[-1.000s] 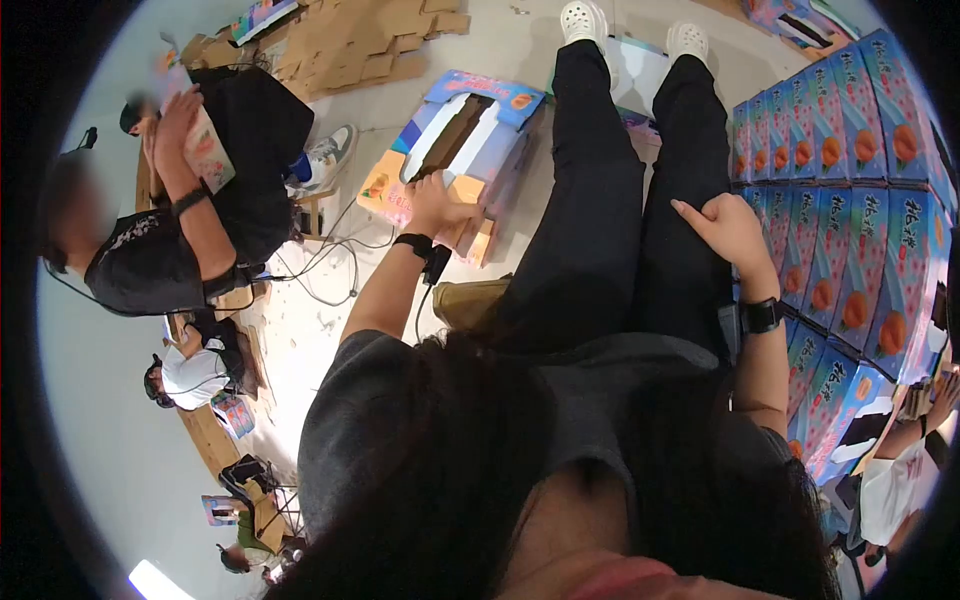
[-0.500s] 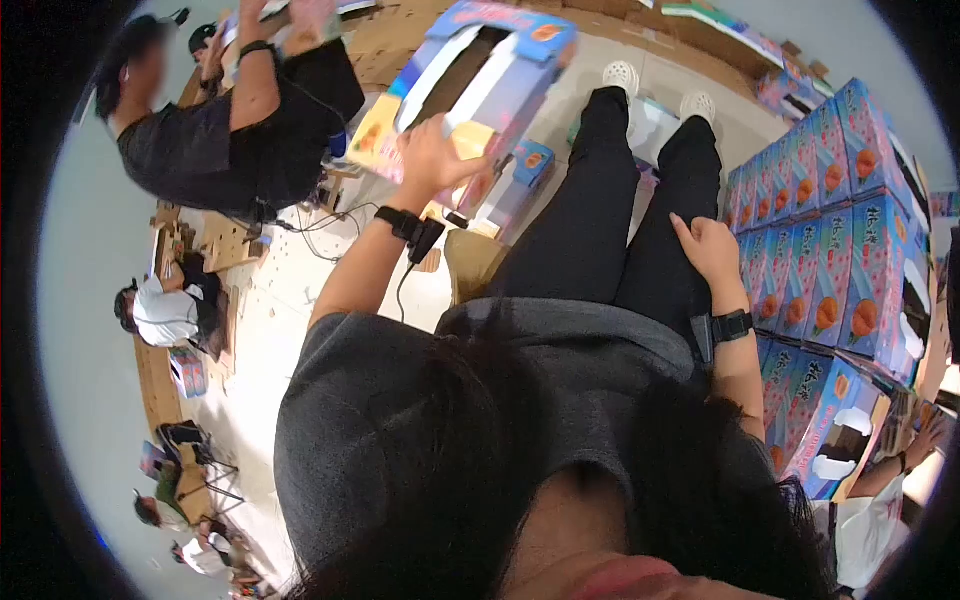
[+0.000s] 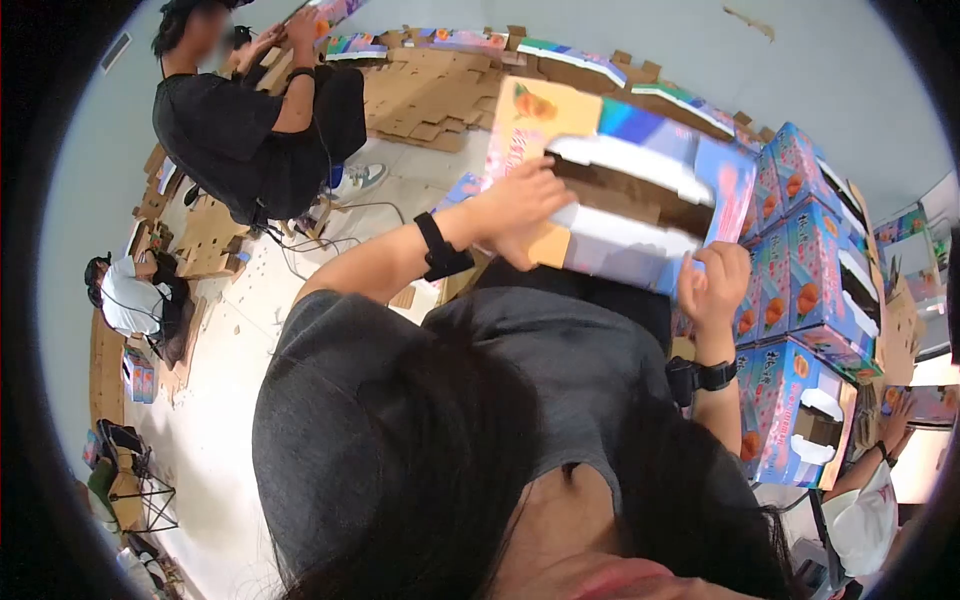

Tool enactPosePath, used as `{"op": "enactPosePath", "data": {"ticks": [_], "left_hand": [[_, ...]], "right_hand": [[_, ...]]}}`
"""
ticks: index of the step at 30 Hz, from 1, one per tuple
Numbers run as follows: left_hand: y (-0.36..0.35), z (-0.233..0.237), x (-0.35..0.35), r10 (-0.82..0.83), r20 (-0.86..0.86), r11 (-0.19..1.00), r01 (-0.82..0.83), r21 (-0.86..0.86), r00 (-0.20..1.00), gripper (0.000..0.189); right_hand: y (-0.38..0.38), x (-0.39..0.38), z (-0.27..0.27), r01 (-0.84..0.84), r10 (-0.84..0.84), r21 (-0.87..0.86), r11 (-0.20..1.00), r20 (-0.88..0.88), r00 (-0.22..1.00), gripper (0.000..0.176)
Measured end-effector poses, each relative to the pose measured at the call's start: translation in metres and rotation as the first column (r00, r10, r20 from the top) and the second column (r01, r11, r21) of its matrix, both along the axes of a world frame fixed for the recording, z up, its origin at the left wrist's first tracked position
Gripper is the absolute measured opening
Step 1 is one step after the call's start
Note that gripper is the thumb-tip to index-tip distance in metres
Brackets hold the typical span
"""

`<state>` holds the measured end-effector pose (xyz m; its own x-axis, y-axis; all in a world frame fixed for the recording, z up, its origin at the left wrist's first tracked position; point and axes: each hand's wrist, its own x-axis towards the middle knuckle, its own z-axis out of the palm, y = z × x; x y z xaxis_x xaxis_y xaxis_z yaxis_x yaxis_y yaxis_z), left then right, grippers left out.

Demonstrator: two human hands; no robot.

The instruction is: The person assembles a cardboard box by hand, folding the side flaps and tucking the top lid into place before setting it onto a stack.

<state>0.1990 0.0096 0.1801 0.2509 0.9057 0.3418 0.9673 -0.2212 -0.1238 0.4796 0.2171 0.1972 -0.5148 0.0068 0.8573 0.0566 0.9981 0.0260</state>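
At upper centre-right of frame, the carton [image 3: 620, 232] slopes down rightward along its long axis; the left hand [image 3: 525, 208] grips its left end; the right hand [image 3: 716, 285] meets its lower-right corner, hold indeterminable.

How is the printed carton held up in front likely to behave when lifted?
The carton should hold its shape, as its panels meet at straight edges. It is probably light for its size: bare brown cardboard shows through the opening, though some of the inside is hidden. The white flaps look thin and may bend.
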Motion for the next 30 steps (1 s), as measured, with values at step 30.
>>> {"op": "enactPosePath", "data": {"ticks": [30], "left_hand": [[0.110, -0.048, 0.009, 0.328, 0.392, 0.944, -0.319, -0.091, 0.860, 0.059]], "right_hand": [[0.065, -0.069, -0.063, 0.161, -0.058, -0.198, 0.967, 0.445, 0.893, 0.049]]}}
